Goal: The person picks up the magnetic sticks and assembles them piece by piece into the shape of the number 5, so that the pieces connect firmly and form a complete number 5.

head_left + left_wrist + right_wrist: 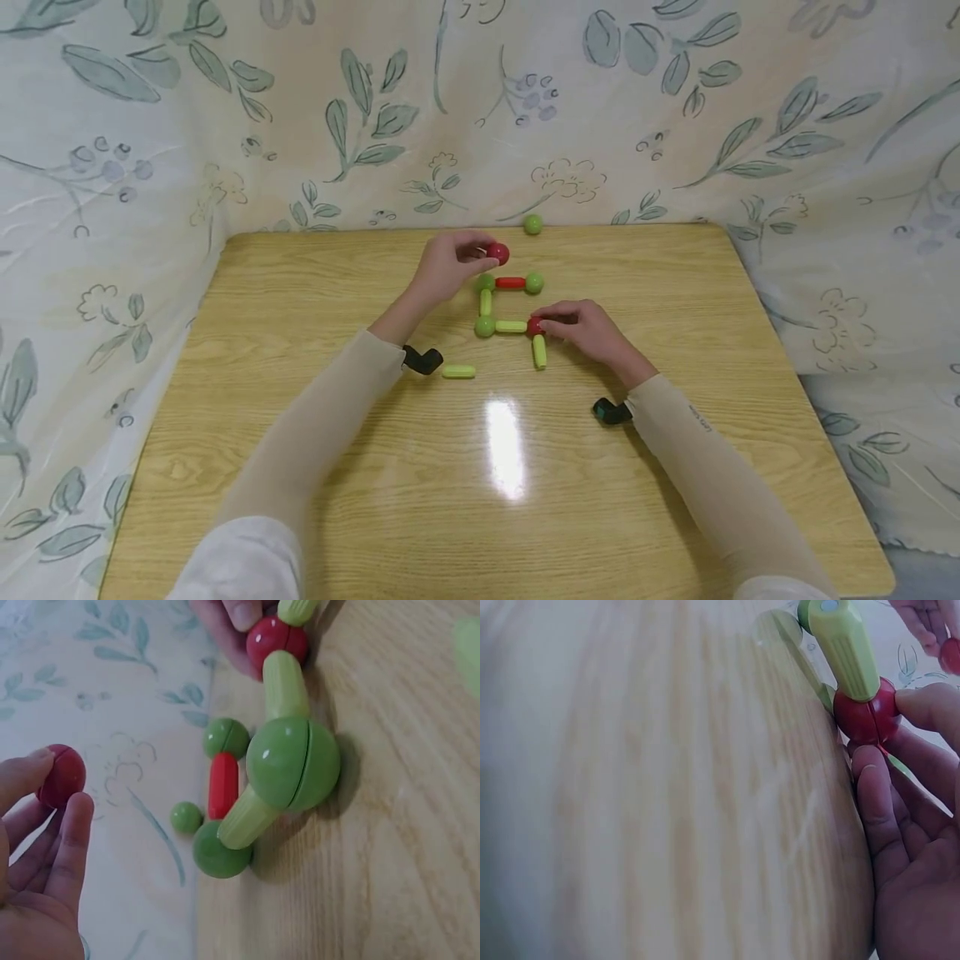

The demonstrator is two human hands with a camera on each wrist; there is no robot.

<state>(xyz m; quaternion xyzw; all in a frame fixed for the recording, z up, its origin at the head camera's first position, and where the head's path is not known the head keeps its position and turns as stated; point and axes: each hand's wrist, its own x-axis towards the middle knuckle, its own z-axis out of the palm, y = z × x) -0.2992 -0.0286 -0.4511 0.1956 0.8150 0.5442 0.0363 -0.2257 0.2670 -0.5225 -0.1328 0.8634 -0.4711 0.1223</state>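
My left hand (pixel 450 265) pinches a loose red ball (pixel 498 253) between thumb and fingertips, just above the back-left corner of a ball-and-rod chain. The chain lies on the table: a green ball (pixel 534 283), a red rod (pixel 511 283), a second green ball, a yellow-green rod, then a front green ball (pixel 485 326). From there another yellow-green rod (pixel 512 327) reaches a second red ball (pixel 866 712). Thumb and fingers of my right hand (pixel 588 329) grip that ball. Out of it a further yellow-green rod (pixel 540 352) points toward me.
One loose yellow-green rod (pixel 458 372) lies left of the chain, near the left wrist's black camera mount (pixel 423 360). A single green ball (pixel 532 224) sits at the back edge of the wooden table (pixel 510 542). Leaf-patterned cloth (pixel 487 133) hangs behind.
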